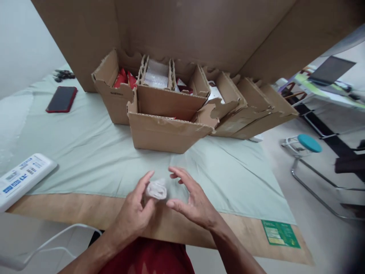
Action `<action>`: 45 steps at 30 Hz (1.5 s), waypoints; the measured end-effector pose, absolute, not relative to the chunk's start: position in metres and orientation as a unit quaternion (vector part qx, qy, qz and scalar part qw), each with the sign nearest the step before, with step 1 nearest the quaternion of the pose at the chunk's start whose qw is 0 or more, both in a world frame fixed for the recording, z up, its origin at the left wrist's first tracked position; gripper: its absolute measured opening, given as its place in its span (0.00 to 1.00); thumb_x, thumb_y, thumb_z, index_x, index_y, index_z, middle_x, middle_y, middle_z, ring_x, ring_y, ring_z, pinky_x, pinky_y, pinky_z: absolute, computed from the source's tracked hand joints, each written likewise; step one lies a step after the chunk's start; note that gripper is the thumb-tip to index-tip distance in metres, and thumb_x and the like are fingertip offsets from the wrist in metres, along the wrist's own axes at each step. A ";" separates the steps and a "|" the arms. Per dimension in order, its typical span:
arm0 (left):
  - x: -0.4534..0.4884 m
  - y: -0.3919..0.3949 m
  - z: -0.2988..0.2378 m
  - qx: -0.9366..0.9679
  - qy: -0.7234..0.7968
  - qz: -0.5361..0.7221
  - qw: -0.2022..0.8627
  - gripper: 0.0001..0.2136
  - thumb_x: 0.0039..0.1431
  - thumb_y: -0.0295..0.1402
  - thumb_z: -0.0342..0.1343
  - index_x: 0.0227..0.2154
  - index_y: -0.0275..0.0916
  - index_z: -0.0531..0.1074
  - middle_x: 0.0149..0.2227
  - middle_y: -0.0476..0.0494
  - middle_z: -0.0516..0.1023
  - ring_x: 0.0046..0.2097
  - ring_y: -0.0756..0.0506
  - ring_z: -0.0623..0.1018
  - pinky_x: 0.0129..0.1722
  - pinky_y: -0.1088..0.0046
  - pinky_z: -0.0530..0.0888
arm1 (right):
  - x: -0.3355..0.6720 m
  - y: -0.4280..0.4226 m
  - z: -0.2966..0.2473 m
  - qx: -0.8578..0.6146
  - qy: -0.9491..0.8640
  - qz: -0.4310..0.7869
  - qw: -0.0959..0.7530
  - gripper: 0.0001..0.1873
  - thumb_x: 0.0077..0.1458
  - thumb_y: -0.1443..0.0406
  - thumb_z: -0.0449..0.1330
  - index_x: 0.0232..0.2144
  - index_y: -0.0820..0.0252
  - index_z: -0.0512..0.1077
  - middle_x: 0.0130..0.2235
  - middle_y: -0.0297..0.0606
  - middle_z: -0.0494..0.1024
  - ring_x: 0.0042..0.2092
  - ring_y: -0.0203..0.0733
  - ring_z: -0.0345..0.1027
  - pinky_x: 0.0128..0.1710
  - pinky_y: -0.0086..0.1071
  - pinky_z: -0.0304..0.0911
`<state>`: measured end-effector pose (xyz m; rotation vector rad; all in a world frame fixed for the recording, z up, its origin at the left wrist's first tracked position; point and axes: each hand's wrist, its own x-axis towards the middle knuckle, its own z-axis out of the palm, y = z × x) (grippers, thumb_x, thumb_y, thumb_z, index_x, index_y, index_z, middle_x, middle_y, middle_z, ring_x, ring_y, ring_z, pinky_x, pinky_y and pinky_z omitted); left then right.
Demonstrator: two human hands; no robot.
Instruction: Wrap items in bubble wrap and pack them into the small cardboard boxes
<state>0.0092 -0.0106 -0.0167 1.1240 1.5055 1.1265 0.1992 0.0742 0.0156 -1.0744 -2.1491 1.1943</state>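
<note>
My left hand (pixel 134 213) pinches a small crumpled piece of clear plastic wrap (pixel 156 189) between thumb and fingers, just above the table's front edge. My right hand (pixel 190 198) hovers right beside it, fingers spread and slightly curled, holding nothing. Behind the hands stand several open cardboard boxes (pixel 168 131) with dividers; the left ones hold red packets (pixel 123 79) and clear bags (pixel 156 75).
A pale green cloth (pixel 85 152) covers the wooden table (pixel 71 209). A dark phone in a red case (pixel 62 99) lies far left, a white labelled box (pixel 23 179) at the left edge. A green sticker (pixel 280 233) and a teal stool (pixel 309 143) are on the right.
</note>
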 end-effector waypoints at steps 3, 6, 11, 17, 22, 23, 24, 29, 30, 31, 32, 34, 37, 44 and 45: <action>0.013 -0.008 -0.015 0.581 0.588 0.421 0.373 0.30 0.64 0.30 0.51 0.69 0.44 0.56 0.50 0.40 0.81 0.45 0.44 0.82 0.47 0.66 0.79 | 0.200 0.082 0.031 -0.348 -0.802 0.448 0.185 0.30 0.56 0.49 0.68 0.55 0.55 0.72 0.52 0.43 0.79 0.52 0.48 0.73 0.54 0.44 0.66; 0.013 0.001 -0.012 0.646 0.574 0.395 0.311 0.33 0.63 0.28 0.48 0.71 0.45 0.50 0.44 0.43 0.82 0.41 0.44 0.82 0.42 0.64 0.80 | 0.197 0.084 0.045 -0.348 -0.828 0.405 0.173 0.10 0.61 0.57 0.65 0.40 0.56 0.77 0.40 0.36 0.82 0.43 0.44 0.74 0.50 0.41 0.66; 0.006 0.020 0.016 0.717 0.523 0.372 0.272 0.36 0.63 0.25 0.49 0.72 0.47 0.45 0.41 0.46 0.82 0.39 0.45 0.82 0.40 0.66 0.81 | 0.204 0.089 0.068 -0.323 -0.873 0.325 0.169 0.06 0.62 0.62 0.62 0.39 0.56 0.76 0.35 0.36 0.81 0.35 0.41 0.73 0.40 0.37 0.66; -0.021 0.063 0.083 0.689 0.555 0.466 0.009 0.28 0.65 0.33 0.57 0.67 0.45 0.59 0.66 0.35 0.68 0.54 0.39 0.80 0.53 0.57 0.79 | 0.242 0.120 0.133 -0.360 -0.850 0.276 0.267 0.02 0.59 0.65 0.64 0.35 0.54 0.78 0.31 0.32 0.80 0.29 0.36 0.72 0.28 0.29 0.65; -0.041 0.097 0.095 0.640 0.651 0.405 -0.060 0.14 0.66 0.28 0.52 0.54 0.40 0.72 0.54 0.39 0.79 0.40 0.45 0.82 0.43 0.64 0.80 | 0.249 0.145 0.174 -0.416 -0.707 0.164 0.548 0.07 0.53 0.63 0.72 0.37 0.50 0.80 0.28 0.29 0.80 0.27 0.37 0.71 0.27 0.32 0.65; -0.043 0.098 0.090 0.642 0.655 0.395 -0.059 0.12 0.67 0.28 0.51 0.49 0.40 0.74 0.48 0.41 0.81 0.40 0.44 0.82 0.43 0.65 0.80 | 0.245 0.150 0.176 -0.407 -0.697 0.137 0.574 0.07 0.53 0.63 0.72 0.36 0.50 0.80 0.28 0.29 0.79 0.27 0.37 0.71 0.27 0.32 0.65; -0.044 0.096 0.084 0.646 0.651 0.395 -0.061 0.10 0.67 0.27 0.50 0.45 0.40 0.75 0.45 0.43 0.81 0.40 0.44 0.82 0.43 0.66 0.79 | 0.241 0.154 0.176 -0.398 -0.701 0.110 0.581 0.07 0.53 0.63 0.72 0.36 0.50 0.80 0.29 0.30 0.80 0.27 0.37 0.70 0.28 0.33 0.65; -0.045 0.078 0.055 0.667 0.600 0.435 -0.070 0.09 0.68 0.24 0.51 0.44 0.39 0.74 0.46 0.44 0.80 0.45 0.46 0.81 0.46 0.71 0.77 | 0.204 0.182 0.171 -0.336 -0.827 0.040 0.449 0.03 0.60 0.64 0.65 0.38 0.49 0.78 0.34 0.32 0.80 0.32 0.39 0.72 0.33 0.35 0.67; -0.045 0.076 0.053 0.669 0.598 0.436 -0.071 0.09 0.68 0.24 0.51 0.45 0.39 0.74 0.46 0.44 0.80 0.45 0.47 0.81 0.46 0.71 0.77 | 0.195 0.188 0.171 -0.318 -0.851 0.028 0.417 0.03 0.62 0.63 0.63 0.38 0.50 0.77 0.35 0.33 0.80 0.33 0.39 0.73 0.34 0.35 0.68; -0.045 0.074 0.052 0.670 0.597 0.435 -0.071 0.09 0.68 0.23 0.52 0.45 0.39 0.74 0.46 0.44 0.80 0.46 0.47 0.81 0.46 0.72 0.77 | 0.185 0.195 0.172 -0.308 -0.869 0.014 0.388 0.05 0.64 0.62 0.60 0.37 0.51 0.77 0.36 0.33 0.81 0.35 0.40 0.73 0.35 0.35 0.68; -0.045 0.074 0.051 0.670 0.598 0.435 -0.072 0.09 0.68 0.23 0.52 0.45 0.39 0.74 0.46 0.43 0.80 0.46 0.47 0.81 0.46 0.72 0.77 | 0.176 0.202 0.174 -0.307 -0.881 0.000 0.359 0.07 0.65 0.61 0.58 0.37 0.51 0.77 0.37 0.34 0.81 0.36 0.40 0.74 0.37 0.35 0.68; -0.046 0.075 0.051 0.669 0.598 0.435 -0.070 0.09 0.67 0.22 0.52 0.45 0.39 0.75 0.46 0.43 0.80 0.46 0.47 0.81 0.47 0.72 0.77 | 0.163 0.215 0.178 -0.324 -0.895 -0.026 0.306 0.10 0.66 0.60 0.55 0.36 0.52 0.76 0.37 0.35 0.81 0.37 0.41 0.74 0.38 0.35 0.67; -0.047 0.077 0.050 0.670 0.595 0.440 -0.063 0.10 0.67 0.22 0.53 0.45 0.39 0.74 0.46 0.43 0.80 0.46 0.47 0.81 0.46 0.72 0.77 | 0.160 0.227 0.180 -0.357 -0.897 -0.070 0.249 0.11 0.64 0.61 0.55 0.35 0.53 0.76 0.35 0.36 0.80 0.35 0.42 0.73 0.36 0.35 0.64; -0.048 0.077 0.046 0.667 0.589 0.451 -0.064 0.09 0.66 0.23 0.53 0.44 0.39 0.75 0.45 0.43 0.80 0.45 0.46 0.81 0.46 0.72 0.77 | 0.159 0.235 0.160 -0.419 -0.887 -0.186 0.050 0.12 0.62 0.64 0.56 0.32 0.60 0.79 0.33 0.42 0.82 0.34 0.44 0.73 0.31 0.34 0.57; -0.048 0.077 0.046 0.666 0.591 0.450 -0.064 0.10 0.66 0.23 0.53 0.44 0.40 0.75 0.45 0.43 0.80 0.46 0.46 0.81 0.47 0.71 0.77 | 0.154 0.238 0.156 -0.421 -0.888 -0.184 0.008 0.12 0.62 0.65 0.56 0.33 0.60 0.80 0.35 0.43 0.83 0.35 0.45 0.74 0.32 0.35 0.57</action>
